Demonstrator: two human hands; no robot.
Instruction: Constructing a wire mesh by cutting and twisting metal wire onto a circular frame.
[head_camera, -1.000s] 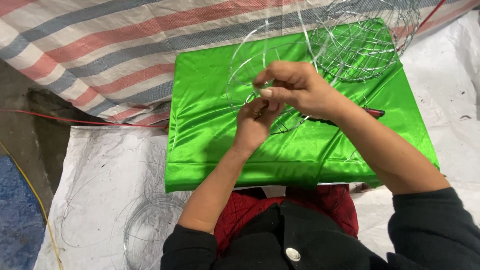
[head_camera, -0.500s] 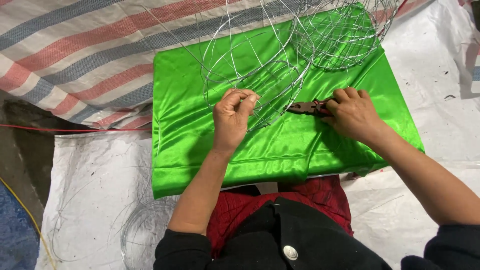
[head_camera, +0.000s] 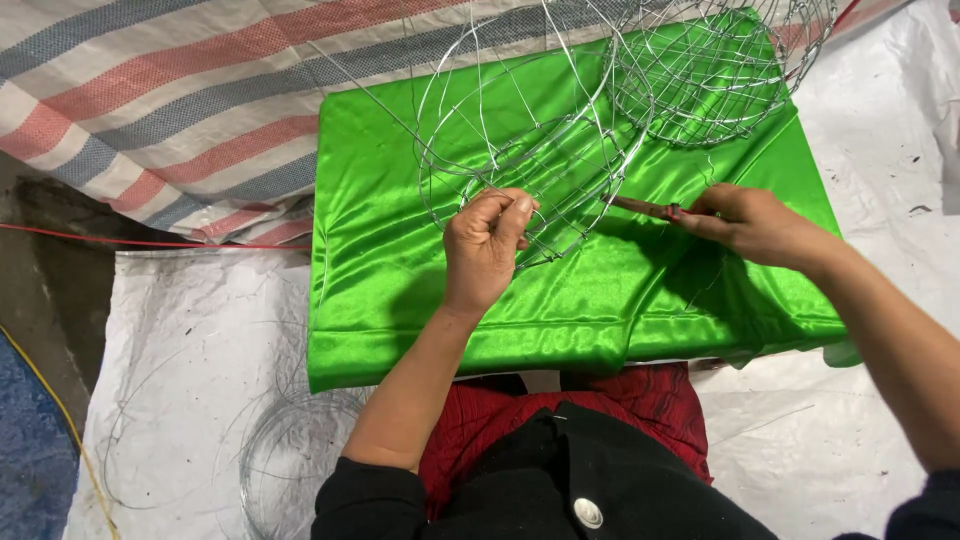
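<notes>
A round wire frame basket (head_camera: 530, 130) rests tilted on a bright green satin cloth (head_camera: 390, 260). My left hand (head_camera: 485, 245) pinches the near rim of this wire frame between thumb and fingers. My right hand (head_camera: 755, 225) grips dark pliers (head_camera: 645, 208), whose tip points left at the frame's right side. A second wire basket (head_camera: 715, 65) lies behind, at the cloth's far right corner, touching the first.
A red, white and blue striped tarp (head_camera: 150, 100) lies at the far left. White plastic sheeting (head_camera: 190, 340) covers the floor, with a coil of loose wire (head_camera: 285, 460) near my left elbow. A red cord (head_camera: 120, 242) crosses the left side.
My hands have separated: the right hand moved right and took hold of the pliers, the left stayed on the frame rim. The view has shifted so the cloth sits further right.
</notes>
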